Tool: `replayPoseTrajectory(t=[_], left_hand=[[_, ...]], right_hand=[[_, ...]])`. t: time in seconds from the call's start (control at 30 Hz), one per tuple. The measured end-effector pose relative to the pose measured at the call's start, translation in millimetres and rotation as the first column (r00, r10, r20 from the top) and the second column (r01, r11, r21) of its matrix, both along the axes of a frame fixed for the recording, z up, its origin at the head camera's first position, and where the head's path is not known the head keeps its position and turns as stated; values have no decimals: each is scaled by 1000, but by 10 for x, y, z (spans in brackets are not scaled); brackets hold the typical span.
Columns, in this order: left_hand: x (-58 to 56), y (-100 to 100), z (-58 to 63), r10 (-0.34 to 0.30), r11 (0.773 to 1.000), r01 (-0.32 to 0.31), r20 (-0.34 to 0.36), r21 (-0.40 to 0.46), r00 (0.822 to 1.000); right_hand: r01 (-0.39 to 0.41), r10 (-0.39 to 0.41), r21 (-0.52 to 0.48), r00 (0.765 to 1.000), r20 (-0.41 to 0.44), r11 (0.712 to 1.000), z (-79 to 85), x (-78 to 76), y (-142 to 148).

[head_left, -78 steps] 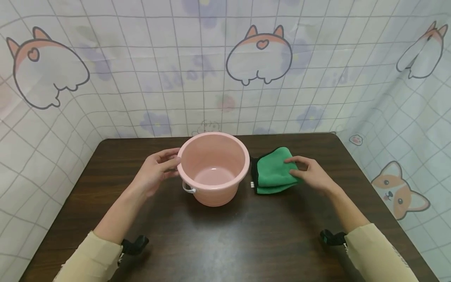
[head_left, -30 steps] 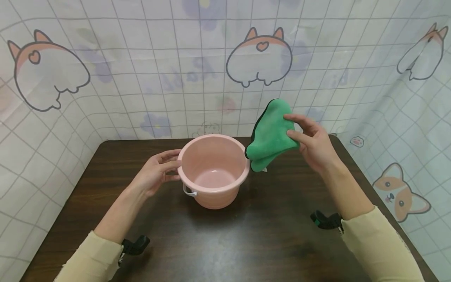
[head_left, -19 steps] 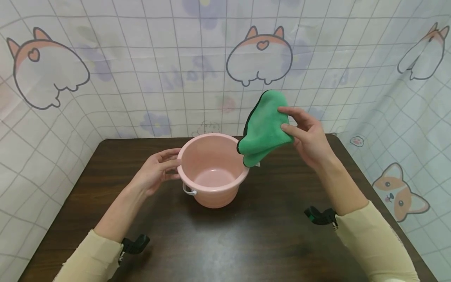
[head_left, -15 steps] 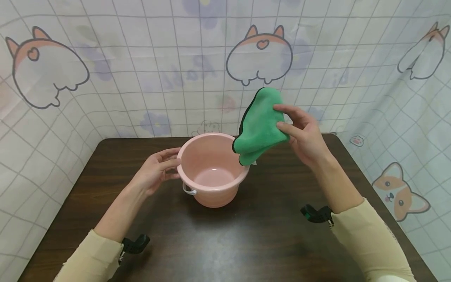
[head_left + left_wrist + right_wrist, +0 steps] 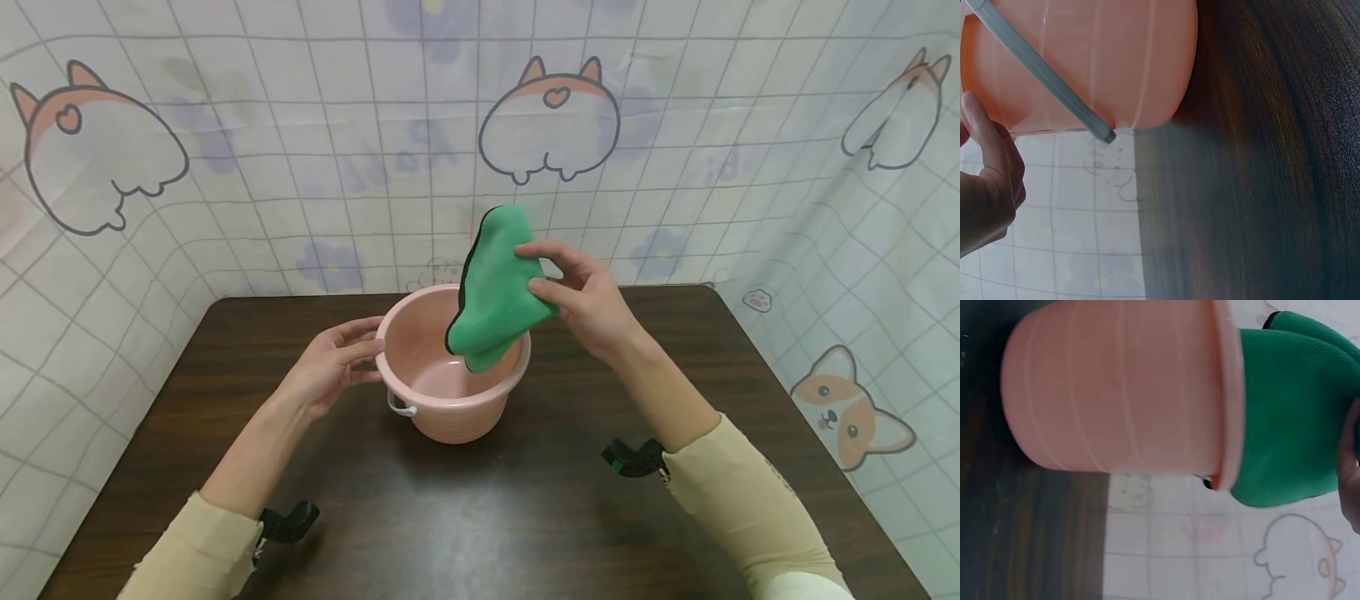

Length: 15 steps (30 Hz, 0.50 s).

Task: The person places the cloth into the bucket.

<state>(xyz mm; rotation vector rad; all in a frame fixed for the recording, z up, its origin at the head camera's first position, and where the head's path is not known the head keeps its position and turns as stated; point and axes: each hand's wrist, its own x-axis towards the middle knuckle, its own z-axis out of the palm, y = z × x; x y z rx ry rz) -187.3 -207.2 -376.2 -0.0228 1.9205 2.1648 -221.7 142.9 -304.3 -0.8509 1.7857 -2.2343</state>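
My right hand (image 5: 588, 300) pinches a folded green cleaning cloth (image 5: 498, 292) with black edging between thumb and fingers. The cloth hangs over the mouth of a pink plastic bucket (image 5: 457, 421), its lower corners overlapping the bucket's inside in the head view. In the right wrist view the cloth (image 5: 1291, 419) shows just beyond the rim, and the hand (image 5: 1350, 475) is partly cut off. On the bucket's left side, my left hand (image 5: 337, 362) holds the rim with its thumb and fingertips. The left wrist view shows the fingers (image 5: 994, 156) against the bucket (image 5: 1141, 56).
The bucket stands upright on a dark wooden table (image 5: 465, 525) with rounded far corners. Its grey handle (image 5: 1041, 69) hangs down along the side. A white checked curtain (image 5: 322, 167) with cartoon dogs surrounds the back and sides. Black cameras (image 5: 288, 522) sit at both wrists.
My right hand has lifted the cloth off the table right of the bucket and carried it leftward over the bucket's mouth. The left hand and bucket have stayed put.
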Motion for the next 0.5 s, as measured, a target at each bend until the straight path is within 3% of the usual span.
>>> replayPoseTrajectory(t=[0.2,0.33,0.5], left_hand=[[6,0,-15,0,1000,0,-4,-3,1000],[8,-2,-10,1,1000,-1,-10,-12,1000],[3,7,-10,8,1000,-8,-6,-20,1000]], right_hand=[[-25,21,138,999,36,990,-135,15,-109],[-43,44,235,999,-1,971,-182,25,-166],[-63,74,282,997,-29,957,-233,15,-226]])
